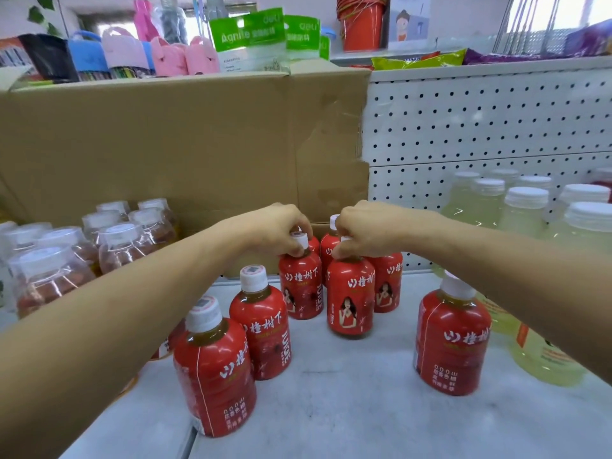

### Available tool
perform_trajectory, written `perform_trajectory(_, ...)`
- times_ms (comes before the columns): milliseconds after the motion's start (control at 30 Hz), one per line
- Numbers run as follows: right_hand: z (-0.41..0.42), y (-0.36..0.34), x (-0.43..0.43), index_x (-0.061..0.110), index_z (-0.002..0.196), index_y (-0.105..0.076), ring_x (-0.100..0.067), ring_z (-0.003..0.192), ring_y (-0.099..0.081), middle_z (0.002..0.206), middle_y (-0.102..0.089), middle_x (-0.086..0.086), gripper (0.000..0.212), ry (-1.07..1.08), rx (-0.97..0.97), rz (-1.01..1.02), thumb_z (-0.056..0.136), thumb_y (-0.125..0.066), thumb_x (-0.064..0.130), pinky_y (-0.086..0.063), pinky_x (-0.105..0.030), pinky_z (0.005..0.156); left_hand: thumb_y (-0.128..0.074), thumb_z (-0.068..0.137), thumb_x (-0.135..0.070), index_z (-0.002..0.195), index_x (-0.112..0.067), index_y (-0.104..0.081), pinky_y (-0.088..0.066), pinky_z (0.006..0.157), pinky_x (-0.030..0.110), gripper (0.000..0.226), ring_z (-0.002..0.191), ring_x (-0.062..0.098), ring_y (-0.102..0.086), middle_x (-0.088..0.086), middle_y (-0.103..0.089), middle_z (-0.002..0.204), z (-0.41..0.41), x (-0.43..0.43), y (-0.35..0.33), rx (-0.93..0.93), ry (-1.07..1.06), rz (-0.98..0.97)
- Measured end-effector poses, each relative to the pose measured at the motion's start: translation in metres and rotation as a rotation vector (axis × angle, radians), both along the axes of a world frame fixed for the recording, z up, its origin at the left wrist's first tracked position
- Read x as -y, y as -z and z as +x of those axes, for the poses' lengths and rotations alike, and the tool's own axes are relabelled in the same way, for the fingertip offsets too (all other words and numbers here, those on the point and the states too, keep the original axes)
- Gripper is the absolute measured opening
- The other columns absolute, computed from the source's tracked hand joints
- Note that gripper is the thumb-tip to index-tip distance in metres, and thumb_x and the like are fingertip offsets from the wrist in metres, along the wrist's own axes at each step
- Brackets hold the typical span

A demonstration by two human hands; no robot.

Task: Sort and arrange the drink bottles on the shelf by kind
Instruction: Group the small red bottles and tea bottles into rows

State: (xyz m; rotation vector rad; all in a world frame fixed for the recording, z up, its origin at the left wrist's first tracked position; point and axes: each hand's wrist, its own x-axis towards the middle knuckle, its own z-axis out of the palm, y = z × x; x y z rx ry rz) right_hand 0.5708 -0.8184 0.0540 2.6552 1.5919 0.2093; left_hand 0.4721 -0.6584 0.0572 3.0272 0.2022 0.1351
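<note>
Several red-labelled tea bottles with white caps stand on the white shelf (347,399). My left hand (275,230) grips the cap of one red bottle (301,289) near the back. My right hand (361,230) grips the cap of the red bottle (351,303) beside it. Two more red bottles (385,283) stand behind these. Nearer me stand two red bottles on the left (215,376) (261,329) and one on the right (452,339).
A group of clear-topped bottles with reddish contents (66,260) fills the left side. Pale yellow drink bottles (526,210) crowd the right. A large cardboard box (182,144) and a white pegboard panel (480,127) close the back. Stationery and snacks sit above.
</note>
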Motion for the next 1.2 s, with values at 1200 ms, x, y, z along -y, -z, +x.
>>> perform_trajectory(1200,-0.035,0.058,0.136,0.022,0.097,-0.061,-0.024,0.092,-0.068,0.094,-0.068,-0.002,0.015,0.068,-0.641,0.602,0.087,-0.071,0.027,-0.056,-0.041,0.076,-0.072,0.088,-0.037,0.111,-0.032,-0.062,-0.055,0.072,0.033,0.025,0.076,0.011,-0.067,-0.012,-0.061,0.099,-0.078,0.028,0.005,-0.084,-0.075,-0.042)
